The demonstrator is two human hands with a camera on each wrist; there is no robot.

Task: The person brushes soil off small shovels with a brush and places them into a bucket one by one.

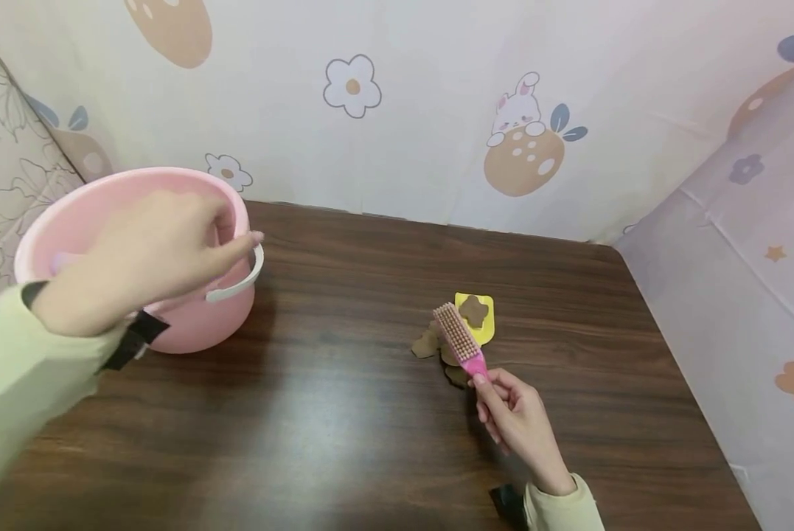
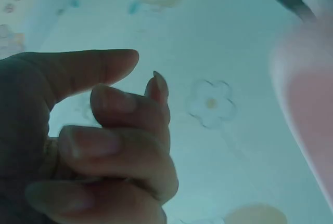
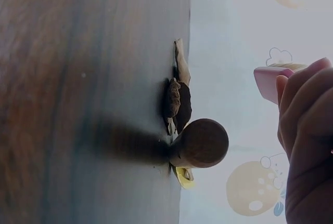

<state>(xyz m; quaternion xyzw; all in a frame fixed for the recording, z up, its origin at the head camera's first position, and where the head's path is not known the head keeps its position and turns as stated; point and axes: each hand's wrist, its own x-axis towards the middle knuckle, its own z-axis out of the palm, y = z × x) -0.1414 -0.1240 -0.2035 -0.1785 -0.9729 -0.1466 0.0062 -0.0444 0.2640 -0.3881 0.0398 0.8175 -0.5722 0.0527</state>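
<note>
Over the mouth of a pink bucket (image 1: 200, 324), my left hand (image 1: 147, 254) hangs blurred in the head view. The left wrist view shows that hand (image 2: 119, 146) with loosely curled fingers, thumb apart from them, and nothing held. My right hand (image 1: 519, 420) grips a pink brush (image 1: 459, 335) by its handle, tan bristles facing up. The brush head overlaps several flat brown pieces (image 1: 426, 344) on the table. Just beyond it, a brown flower-shaped piece (image 1: 474, 311) lies on a small yellow tray (image 1: 481, 335). A dark round-ended piece (image 3: 205, 143) stands out among them in the right wrist view.
The dark wood-grain table (image 1: 330, 413) runs back to a printed cloth wall (image 1: 423, 147), with another cloth (image 1: 755, 243) along its right side. The bucket's white handle (image 1: 237, 286) hangs on the side towards the pieces. A pale lilac thing (image 1: 65, 260) shows inside the bucket.
</note>
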